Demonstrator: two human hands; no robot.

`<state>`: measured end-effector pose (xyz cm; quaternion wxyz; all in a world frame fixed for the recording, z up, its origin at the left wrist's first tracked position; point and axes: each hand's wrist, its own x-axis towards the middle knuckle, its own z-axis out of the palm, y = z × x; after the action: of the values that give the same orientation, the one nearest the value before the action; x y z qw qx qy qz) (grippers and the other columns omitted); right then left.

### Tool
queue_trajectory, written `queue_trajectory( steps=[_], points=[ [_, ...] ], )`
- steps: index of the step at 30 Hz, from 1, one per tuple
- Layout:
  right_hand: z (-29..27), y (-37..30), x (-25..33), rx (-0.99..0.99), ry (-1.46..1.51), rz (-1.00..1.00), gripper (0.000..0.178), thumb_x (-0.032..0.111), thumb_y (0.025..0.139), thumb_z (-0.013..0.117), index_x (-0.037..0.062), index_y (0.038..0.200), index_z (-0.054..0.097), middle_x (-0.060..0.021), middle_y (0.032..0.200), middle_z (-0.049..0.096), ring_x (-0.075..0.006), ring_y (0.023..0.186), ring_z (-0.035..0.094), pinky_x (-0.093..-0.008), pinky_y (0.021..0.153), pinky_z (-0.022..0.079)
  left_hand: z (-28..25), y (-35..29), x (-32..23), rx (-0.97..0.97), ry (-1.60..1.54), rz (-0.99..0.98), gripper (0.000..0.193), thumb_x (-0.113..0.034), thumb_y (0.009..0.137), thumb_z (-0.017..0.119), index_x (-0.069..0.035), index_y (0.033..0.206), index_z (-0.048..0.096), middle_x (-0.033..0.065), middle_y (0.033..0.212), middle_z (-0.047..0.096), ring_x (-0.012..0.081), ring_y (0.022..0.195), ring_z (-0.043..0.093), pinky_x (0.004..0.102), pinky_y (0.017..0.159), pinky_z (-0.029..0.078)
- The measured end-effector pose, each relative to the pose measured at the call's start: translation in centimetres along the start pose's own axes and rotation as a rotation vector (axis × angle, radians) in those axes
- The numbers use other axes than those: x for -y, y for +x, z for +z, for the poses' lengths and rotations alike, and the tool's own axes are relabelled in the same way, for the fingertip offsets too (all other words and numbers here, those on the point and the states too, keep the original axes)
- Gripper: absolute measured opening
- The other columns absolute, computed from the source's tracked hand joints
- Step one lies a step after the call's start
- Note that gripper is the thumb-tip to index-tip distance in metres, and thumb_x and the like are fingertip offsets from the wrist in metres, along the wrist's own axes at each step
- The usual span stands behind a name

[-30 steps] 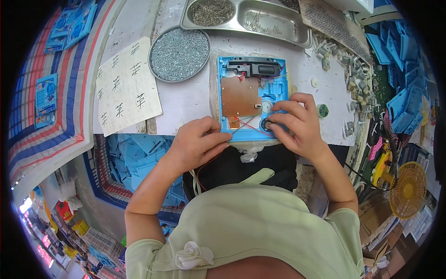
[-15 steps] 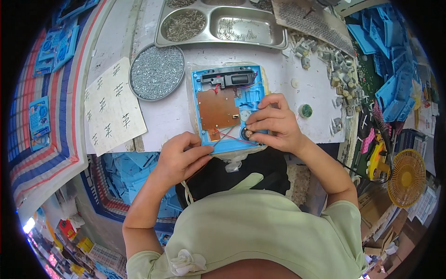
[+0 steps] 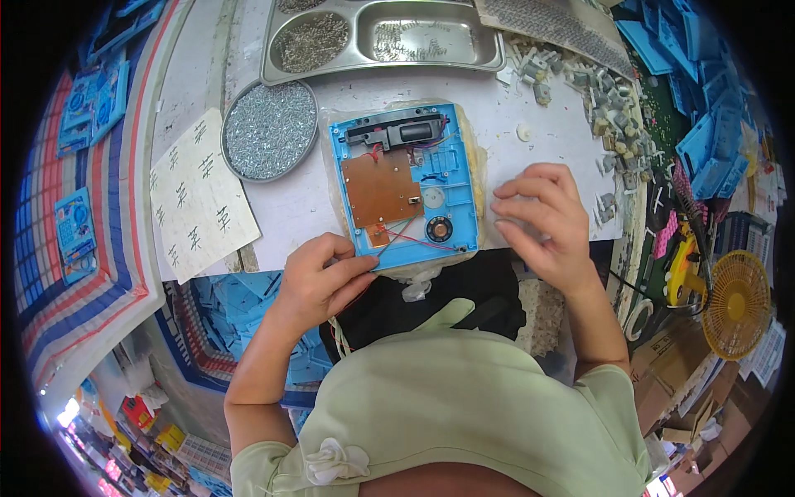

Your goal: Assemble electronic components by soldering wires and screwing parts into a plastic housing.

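A light-blue plastic casing [image 3: 469, 186] lies open in front of me. Inside it are a brown circuit board [image 3: 381, 190], a black module [image 3: 406, 132] along the far side, and a small round speaker [image 3: 438, 229] at the near right. Thin red wires [image 3: 426, 242] run across its near part. My left hand [image 3: 323, 277] pinches thin wires at the casing's near left corner; a dark strand reaches from the fingertips toward the board. Just right of the casing, my right hand [image 3: 546, 219] is raised with fingers apart and nothing in it.
A round grey dish of small metal screws [image 3: 269, 128] stands left of the casing. Behind is a steel compartment tray [image 3: 381, 69] with small metal parts. Several small metal-and-plastic parts [image 3: 613, 124] lie at the right, near a yellow fan [image 3: 735, 305]. Handwritten paper [image 3: 195, 195] is at the left.
My right hand has let go of the round speaker and moved right, off the casing. The speaker now sits uncovered in the casing. My left hand keeps its pinch at the corner.
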<state>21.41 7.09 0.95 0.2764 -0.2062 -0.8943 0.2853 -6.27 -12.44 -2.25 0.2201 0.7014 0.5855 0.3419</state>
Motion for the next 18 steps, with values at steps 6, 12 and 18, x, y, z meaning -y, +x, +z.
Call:
queue_trajectory(
  steps=[6, 12, 18],
  points=[
    [0.0, -3.8, 2.6, 0.011, 0.136, 0.042, 0.027, 0.012, 0.075, 0.081, 0.0081, 0.100, 0.071, -0.0080, 0.105, 0.066, -0.0326, 0.102, 0.060, -0.0426, 0.089, 0.051, 0.2, 1.5, -0.1, 0.070, 0.103, 0.056, 0.029, -0.008, 0.072, 0.084, -0.008, 0.100, 0.075, 0.0098, 0.086, 0.058, 0.0279, 0.075, 0.059, 0.0376, 0.065, 0.048],
    [-14.5, -11.1, 10.0, 0.009, 0.199, 0.322, 0.035, 0.021, 0.083, 0.082, 0.0053, 0.112, 0.072, -0.0100, 0.116, 0.069, -0.0298, 0.109, 0.063, -0.0398, 0.094, 0.050, 1.2, -0.6, 0.8, 0.018, 0.051, 0.013, 0.022, -0.004, 0.080, 0.076, -0.002, 0.101, 0.071, 0.0112, 0.088, 0.049, 0.0271, 0.081, 0.052, 0.0355, 0.070, 0.044],
    [-34.8, -33.0, 14.8, -1.256, -0.464, 0.983, 0.053, 0.031, 0.086, 0.078, -0.0030, 0.125, 0.065, -0.0135, 0.109, 0.072, -0.0238, 0.100, 0.068, -0.0334, 0.091, 0.052, 1.4, -0.3, 0.7, 0.058, 0.019, 0.077, 0.018, -0.003, 0.086, 0.072, 0.001, 0.103, 0.068, 0.0099, 0.091, 0.047, 0.0248, 0.085, 0.050, 0.0335, 0.075, 0.044]
  ],
)
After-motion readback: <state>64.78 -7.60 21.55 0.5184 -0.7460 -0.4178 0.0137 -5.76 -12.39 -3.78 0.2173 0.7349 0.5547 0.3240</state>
